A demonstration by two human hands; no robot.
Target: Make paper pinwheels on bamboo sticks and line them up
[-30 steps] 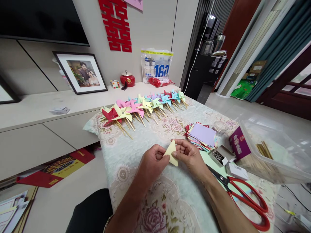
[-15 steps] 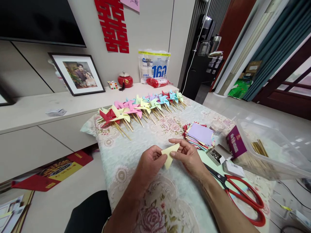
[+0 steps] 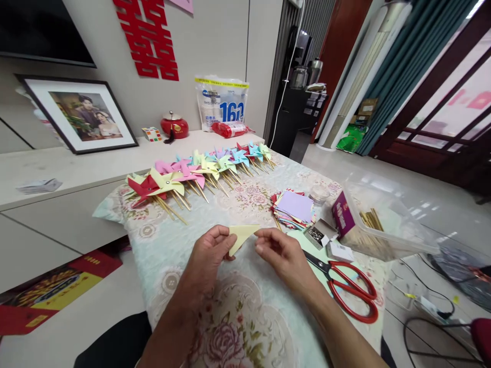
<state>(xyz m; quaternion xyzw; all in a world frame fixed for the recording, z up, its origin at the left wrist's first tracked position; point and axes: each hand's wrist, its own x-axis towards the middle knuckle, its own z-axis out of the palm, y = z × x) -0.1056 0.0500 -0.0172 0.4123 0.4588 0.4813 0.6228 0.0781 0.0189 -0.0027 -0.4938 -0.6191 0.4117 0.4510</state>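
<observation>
My left hand [image 3: 215, 250] pinches a pale yellow sheet of paper [image 3: 242, 236], folded into a triangle, between thumb and fingers. At the sheet's right-hand corner is my right hand [image 3: 282, 255], its bent fingertips on that corner and the thumb just below. Both hands are above the flowered tablecloth [image 3: 245, 286]. Beyond them several paper pinwheels [image 3: 166, 183] on sticks lie in a row. A stack of coloured paper squares [image 3: 295, 206] sits past my right hand. Red-handled scissors [image 3: 349, 286] lie beside my right forearm, blades partly hidden.
Right of the stack are a round clear container [image 3: 319, 195], an open small box of metal pins [image 3: 320, 235] and a white box [image 3: 340, 252]. A clear plastic bin [image 3: 402, 245] with sticks stands at the table's right edge. A low cabinet [image 3: 76, 179] borders the far side.
My right thumb has come off the face of the yellow paper, and the right fingers are now at its corner. The left hand keeps its pinch. The view has turned right.
</observation>
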